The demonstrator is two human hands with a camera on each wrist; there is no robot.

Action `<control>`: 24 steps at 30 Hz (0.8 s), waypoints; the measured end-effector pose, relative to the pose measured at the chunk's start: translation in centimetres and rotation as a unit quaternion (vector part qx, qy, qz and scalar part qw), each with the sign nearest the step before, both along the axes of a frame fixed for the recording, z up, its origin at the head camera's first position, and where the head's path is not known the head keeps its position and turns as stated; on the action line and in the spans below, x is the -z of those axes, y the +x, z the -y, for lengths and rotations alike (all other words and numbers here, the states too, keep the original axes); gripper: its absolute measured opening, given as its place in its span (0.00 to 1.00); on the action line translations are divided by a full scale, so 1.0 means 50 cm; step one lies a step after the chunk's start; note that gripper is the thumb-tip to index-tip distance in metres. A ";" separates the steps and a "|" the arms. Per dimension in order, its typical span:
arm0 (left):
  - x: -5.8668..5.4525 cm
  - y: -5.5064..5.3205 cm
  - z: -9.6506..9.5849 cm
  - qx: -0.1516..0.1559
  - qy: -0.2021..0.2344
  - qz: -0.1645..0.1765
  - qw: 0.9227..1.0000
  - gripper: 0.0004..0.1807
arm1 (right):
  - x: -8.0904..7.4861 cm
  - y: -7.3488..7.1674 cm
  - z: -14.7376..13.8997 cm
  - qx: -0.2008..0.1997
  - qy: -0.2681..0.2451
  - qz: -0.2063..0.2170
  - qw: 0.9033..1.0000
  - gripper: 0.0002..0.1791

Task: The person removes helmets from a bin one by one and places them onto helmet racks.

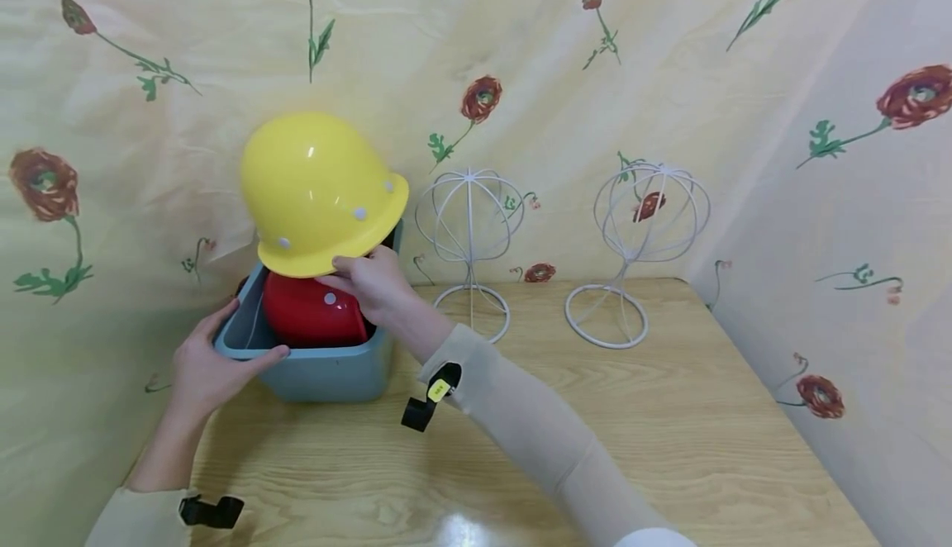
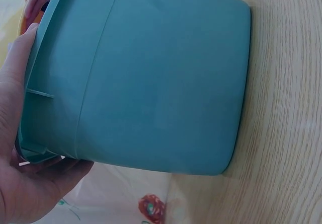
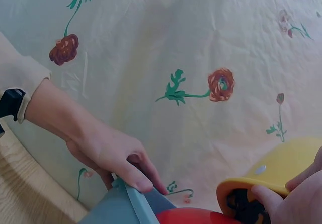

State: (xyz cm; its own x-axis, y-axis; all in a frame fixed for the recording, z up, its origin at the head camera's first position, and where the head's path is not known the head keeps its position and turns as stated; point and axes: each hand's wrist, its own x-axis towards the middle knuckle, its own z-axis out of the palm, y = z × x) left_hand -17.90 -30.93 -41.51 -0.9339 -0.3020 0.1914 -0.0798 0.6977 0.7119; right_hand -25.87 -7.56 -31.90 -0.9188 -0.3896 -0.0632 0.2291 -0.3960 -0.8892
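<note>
A yellow hard hat (image 1: 312, 187) is held by its brim in my right hand (image 1: 375, 283), tilted above the blue-grey bin (image 1: 327, 378). The right wrist view shows dark straps (image 3: 246, 204) inside the hat. Below it, a red helmet (image 1: 308, 311) lies inside the bin, partly covered by the hat. My left hand (image 1: 211, 361) grips the bin's near left corner, thumb along the front rim and fingers round the left side. In the left wrist view the bin's wall (image 2: 161, 78) fills most of the picture, its base at the wooden table.
Two white wire stands with round cage tops, the nearer one (image 1: 470, 258) and another one (image 1: 625, 258), stand right of the bin on the wooden table (image 1: 669, 431). A flower-printed cloth (image 1: 535, 51) hangs behind and along the right side.
</note>
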 end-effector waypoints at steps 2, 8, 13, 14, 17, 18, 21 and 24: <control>0.001 0.000 0.001 0.000 0.003 0.002 1.000 0.60 | 0.001 -0.003 -0.008 -0.005 0.005 -0.006 1.000 0.20; 0.002 -0.002 0.002 -0.002 0.010 0.007 1.000 0.60 | 0.005 -0.010 -0.036 -0.033 0.021 -0.034 0.999 0.21; 0.000 -0.002 0.001 0.000 0.010 0.002 1.000 0.60 | -0.001 -0.004 -0.062 -0.056 0.027 -0.058 0.996 0.23; -0.001 -0.002 0.001 0.001 0.010 -0.001 1.000 0.60 | -0.003 -0.002 -0.067 -0.059 0.031 -0.063 0.996 0.23; 0.000 -0.003 0.002 0.005 0.009 -0.006 1.000 0.60 | -0.010 0.001 -0.081 -0.064 0.039 -0.085 0.994 0.23; 0.001 -0.003 0.003 0.007 0.010 -0.005 1.000 0.60 | -0.012 0.002 -0.086 -0.065 0.039 -0.091 0.993 0.23; 0.003 -0.002 0.004 0.009 0.012 -0.005 1.000 0.60 | -0.020 0.004 -0.098 -0.064 0.029 -0.103 0.992 0.24; 0.004 0.000 0.006 0.009 0.013 -0.007 1.000 0.60 | -0.027 0.003 -0.110 -0.064 0.014 -0.113 0.991 0.24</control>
